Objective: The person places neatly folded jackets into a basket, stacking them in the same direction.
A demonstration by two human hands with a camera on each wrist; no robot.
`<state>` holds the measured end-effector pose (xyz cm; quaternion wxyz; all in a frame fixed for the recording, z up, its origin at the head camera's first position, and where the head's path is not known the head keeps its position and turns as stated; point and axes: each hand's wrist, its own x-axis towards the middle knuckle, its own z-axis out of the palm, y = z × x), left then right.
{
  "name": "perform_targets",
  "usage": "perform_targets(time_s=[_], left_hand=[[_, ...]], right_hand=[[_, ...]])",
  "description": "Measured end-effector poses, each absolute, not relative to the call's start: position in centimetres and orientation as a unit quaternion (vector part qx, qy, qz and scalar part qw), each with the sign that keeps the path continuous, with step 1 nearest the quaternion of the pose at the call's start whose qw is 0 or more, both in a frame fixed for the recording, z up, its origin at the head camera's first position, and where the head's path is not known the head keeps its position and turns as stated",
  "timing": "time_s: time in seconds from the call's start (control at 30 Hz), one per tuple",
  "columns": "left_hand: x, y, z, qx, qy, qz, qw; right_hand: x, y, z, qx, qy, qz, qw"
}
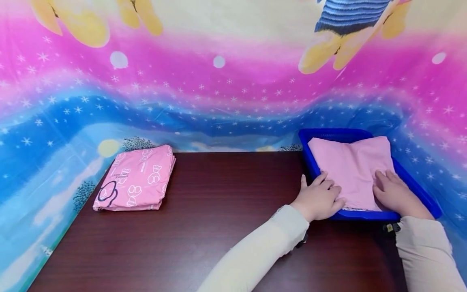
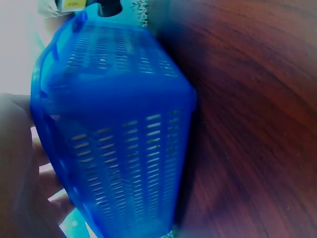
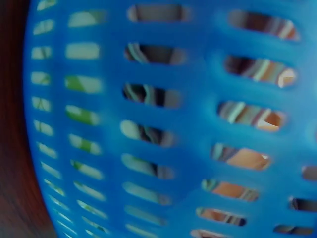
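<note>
A folded pink cloth (image 1: pixel 354 168) lies in a blue plastic basket (image 1: pixel 416 182) at the right of the table. My left hand (image 1: pixel 319 197) rests over the basket's left front rim, with its fingertips on the cloth's edge. On the cloth's right side my right hand (image 1: pixel 395 192) presses down with loosely bent fingers. In the left wrist view the slotted outer wall of the basket (image 2: pixel 129 163) fills the middle, with my left hand (image 2: pixel 25 173) at its rim. Striped and green fabric (image 3: pixel 86 116) shows through the slots in the right wrist view.
Another folded pink cloth (image 1: pixel 136 178), printed with white bear outlines, lies at the left of the dark brown table (image 1: pixel 219 227). A colourful printed sheet (image 1: pixel 219 89) hangs behind the table and along both sides.
</note>
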<state>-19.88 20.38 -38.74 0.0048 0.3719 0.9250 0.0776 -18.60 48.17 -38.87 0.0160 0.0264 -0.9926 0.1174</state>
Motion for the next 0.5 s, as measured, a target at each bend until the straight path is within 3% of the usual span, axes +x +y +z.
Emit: perform_targets(time_s=[0.5], left_hand=[[-18.2, 17.1, -39.2, 0.412, 0.892, 0.133, -0.129]], right_hand=[[-17.0, 46.3, -38.1, -0.046, -0.973, 0.154, 0.168]])
